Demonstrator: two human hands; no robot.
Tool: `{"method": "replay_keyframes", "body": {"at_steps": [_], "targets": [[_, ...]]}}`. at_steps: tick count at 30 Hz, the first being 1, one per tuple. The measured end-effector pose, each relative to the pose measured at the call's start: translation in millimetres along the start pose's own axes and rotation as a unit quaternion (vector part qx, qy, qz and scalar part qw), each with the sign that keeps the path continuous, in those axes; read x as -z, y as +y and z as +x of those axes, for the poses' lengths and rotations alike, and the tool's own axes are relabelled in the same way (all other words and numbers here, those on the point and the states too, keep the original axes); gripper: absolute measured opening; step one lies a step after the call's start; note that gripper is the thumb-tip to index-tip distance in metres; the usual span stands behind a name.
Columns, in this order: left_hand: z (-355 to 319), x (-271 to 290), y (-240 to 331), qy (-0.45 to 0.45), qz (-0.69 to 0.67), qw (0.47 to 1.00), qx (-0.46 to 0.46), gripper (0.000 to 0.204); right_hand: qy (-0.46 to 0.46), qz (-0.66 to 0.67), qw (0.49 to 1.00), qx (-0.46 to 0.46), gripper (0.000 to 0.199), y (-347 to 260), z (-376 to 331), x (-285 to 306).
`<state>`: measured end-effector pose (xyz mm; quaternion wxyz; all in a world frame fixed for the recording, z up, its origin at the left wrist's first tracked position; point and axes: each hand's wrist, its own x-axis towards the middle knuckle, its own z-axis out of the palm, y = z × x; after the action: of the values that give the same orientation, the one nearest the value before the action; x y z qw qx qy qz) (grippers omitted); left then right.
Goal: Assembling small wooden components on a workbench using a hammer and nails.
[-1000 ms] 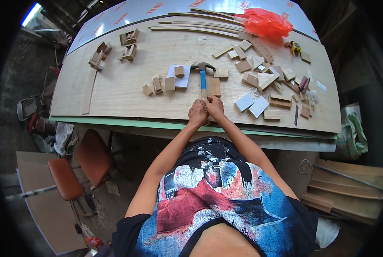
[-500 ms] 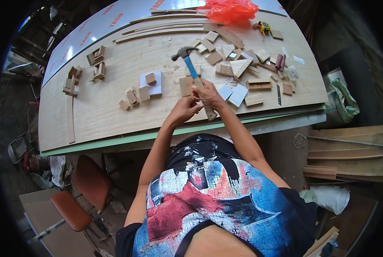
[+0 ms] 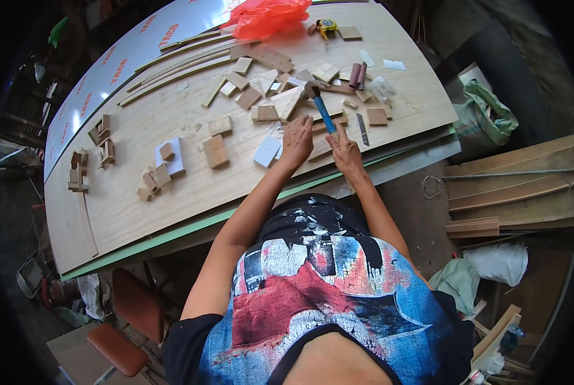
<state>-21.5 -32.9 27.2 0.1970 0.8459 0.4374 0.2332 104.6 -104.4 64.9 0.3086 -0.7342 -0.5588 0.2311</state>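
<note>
My right hand (image 3: 346, 153) is closed round the handle of a claw hammer (image 3: 323, 110) with a blue shaft; its dark head points away from me, over the wooden pieces. My left hand (image 3: 298, 139) is back up, its fingers curled down at the left end of a small wooden box (image 3: 336, 119). Whatever lies under those fingers is hidden. White square pieces (image 3: 266, 153) lie just left of my left wrist. A dark flat metal strip (image 3: 362, 129) rests right of the hammer. Wooden blocks (image 3: 216, 152) stand farther left.
Offcuts (image 3: 248, 97) are scattered over the plywood tabletop (image 3: 126, 212). Long wooden strips (image 3: 175, 77) and a red plastic bag (image 3: 271, 18) lie at the back, with a yellow tape measure (image 3: 326, 26). Small block assemblies (image 3: 106, 153) stand at left. A brown chair (image 3: 136, 305) is below the table's edge.
My view has swung right, so the table's things appear farther left. Both hands have moved right along the bench and come apart, the right one carrying the hammer, the left reaching among the offcuts.
</note>
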Motion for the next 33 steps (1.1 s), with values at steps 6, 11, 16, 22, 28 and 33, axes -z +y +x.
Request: {"method": "replay_keyframes", "body": {"at_steps": [6, 11, 16, 22, 28, 33], "targets": [[28, -43, 12, 0.053, 0.134, 0.989, 0.024, 0.040, -0.015, -0.085, 0.994, 0.067, 0.028, 52, 7, 28], [40, -53, 5, 0.054, 0.148, 0.987, 0.042, 0.036, -0.027, -0.070, 0.995, 0.070, 0.023, 74, 5, 43], [48, -52, 12, 0.084, 0.145, 0.985, 0.033, 0.025, -0.025, -0.026, 0.996, 0.082, 0.025, 80, 12, 58], [55, -57, 14, 0.051, 0.145, 0.986, 0.067, 0.025, -0.039, -0.042, 0.993, 0.107, 0.043, 79, 23, 63], [58, -60, 12, 0.038, 0.090, 0.993, 0.069, 0.028, -0.048, -0.075, 0.988, 0.128, 0.049, 93, 25, 57], [70, -60, 1, 0.029, 0.065, 0.995, 0.077, 0.031, -0.048, -0.057, 0.990, 0.118, 0.048, 86, 30, 63]]}}
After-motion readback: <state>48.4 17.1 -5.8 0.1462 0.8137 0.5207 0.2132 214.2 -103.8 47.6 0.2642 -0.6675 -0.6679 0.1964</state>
